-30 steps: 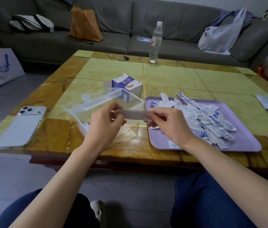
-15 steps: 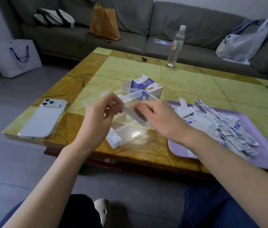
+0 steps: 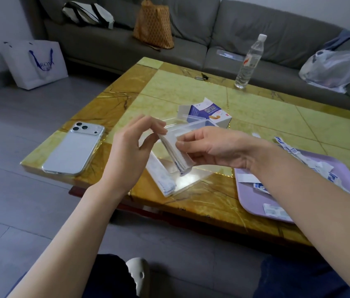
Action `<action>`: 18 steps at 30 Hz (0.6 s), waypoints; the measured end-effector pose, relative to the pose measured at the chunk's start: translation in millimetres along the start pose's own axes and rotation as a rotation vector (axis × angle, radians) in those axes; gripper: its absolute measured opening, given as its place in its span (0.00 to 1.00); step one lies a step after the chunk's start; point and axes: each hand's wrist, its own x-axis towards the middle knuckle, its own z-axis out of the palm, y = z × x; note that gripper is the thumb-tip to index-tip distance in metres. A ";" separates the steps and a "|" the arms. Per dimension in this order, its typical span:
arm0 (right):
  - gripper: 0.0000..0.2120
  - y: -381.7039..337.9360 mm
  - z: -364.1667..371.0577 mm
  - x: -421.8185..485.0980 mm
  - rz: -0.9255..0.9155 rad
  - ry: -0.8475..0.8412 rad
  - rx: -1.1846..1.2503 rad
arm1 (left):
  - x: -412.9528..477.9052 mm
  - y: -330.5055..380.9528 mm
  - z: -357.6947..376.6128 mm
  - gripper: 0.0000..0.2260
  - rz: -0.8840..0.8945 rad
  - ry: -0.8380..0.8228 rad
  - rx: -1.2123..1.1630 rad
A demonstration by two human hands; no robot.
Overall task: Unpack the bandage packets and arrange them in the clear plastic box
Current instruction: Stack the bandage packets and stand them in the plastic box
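At the centre of the frame the right hand (image 3: 212,147) grips a stack of bandage packets (image 3: 175,160) between thumb and curled fingers, tilted over the clear plastic box (image 3: 193,179). The left hand (image 3: 131,151) pinches the stack's upper end. A row of packets (image 3: 164,179) lines the box's left wall. At lower right a purple tray (image 3: 253,203) holds loose packets (image 3: 311,166). A phone (image 3: 73,147) lies at left on the worktop (image 3: 169,87). Higher up stand a bandage carton (image 3: 210,114) and a water bottle (image 3: 249,61).
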 end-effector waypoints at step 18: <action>0.15 12.6 17.2 72.8 0.250 0.323 -0.763 | -16.1 -22.2 -1.3 0.29 -0.391 -0.333 0.371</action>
